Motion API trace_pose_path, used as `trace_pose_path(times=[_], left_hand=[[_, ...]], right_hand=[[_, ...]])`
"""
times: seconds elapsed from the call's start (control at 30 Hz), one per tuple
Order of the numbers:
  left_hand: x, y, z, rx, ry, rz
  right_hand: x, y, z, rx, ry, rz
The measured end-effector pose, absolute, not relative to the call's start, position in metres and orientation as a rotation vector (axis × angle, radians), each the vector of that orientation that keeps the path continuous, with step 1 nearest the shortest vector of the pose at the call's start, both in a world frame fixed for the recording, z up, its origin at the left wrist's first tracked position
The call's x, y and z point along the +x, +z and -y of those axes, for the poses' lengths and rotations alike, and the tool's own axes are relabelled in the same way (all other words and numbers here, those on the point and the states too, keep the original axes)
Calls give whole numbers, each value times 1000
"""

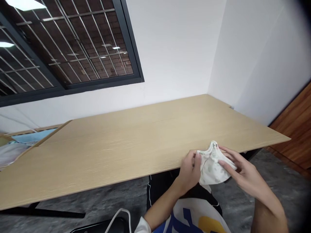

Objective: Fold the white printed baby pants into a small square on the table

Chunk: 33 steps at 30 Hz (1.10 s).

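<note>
A small white cloth piece (pixel 213 170) with a faint print and a trimmed, curved upper edge hangs between my hands, just over the front edge of the table. I cannot make out what kind of garment it is. My left hand (pixel 191 166) pinches its left corner between thumb and curled fingers. On the other side, my right hand (pixel 239 170) grips the cloth, its thumb on the near face and its fingers at the upper right edge and behind. The cloth is creased in the middle, and its lower edge falls over my lap.
A long light wood table (pixel 116 142) stretches before me against the white wall. At its left is a box (pixel 52 134) with blue and white soft items inside. A black seat (pixel 104 225) stands below. Wooden panelling (pixel 293 129) stands at right, and a barred window (pixel 73 42) is above.
</note>
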<state>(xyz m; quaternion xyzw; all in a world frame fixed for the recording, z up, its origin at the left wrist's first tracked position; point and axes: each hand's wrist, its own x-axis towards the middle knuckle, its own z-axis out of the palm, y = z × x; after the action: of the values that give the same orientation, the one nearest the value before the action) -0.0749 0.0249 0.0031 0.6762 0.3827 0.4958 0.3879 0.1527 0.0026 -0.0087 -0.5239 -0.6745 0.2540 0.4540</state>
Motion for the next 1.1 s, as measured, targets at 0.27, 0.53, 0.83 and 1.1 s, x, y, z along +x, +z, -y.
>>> trace_pose_path(times=[0.27, 0.53, 0.83, 1.1], left_hand=[[-161, 77, -48, 2022, 1696, -1125], [-241, 128, -66, 2175, 2005, -1333], [-299, 99, -142, 2457, 1067, -1887], [-294, 28, -223, 2179, 364, -2151]], right_hand=[[139, 45, -26, -1281, 185, 1693], [95, 122, -87, -752, 32, 2155], [26, 96, -231, -850, 164, 2468], [-36, 18, -318, -1234, 247, 2698]])
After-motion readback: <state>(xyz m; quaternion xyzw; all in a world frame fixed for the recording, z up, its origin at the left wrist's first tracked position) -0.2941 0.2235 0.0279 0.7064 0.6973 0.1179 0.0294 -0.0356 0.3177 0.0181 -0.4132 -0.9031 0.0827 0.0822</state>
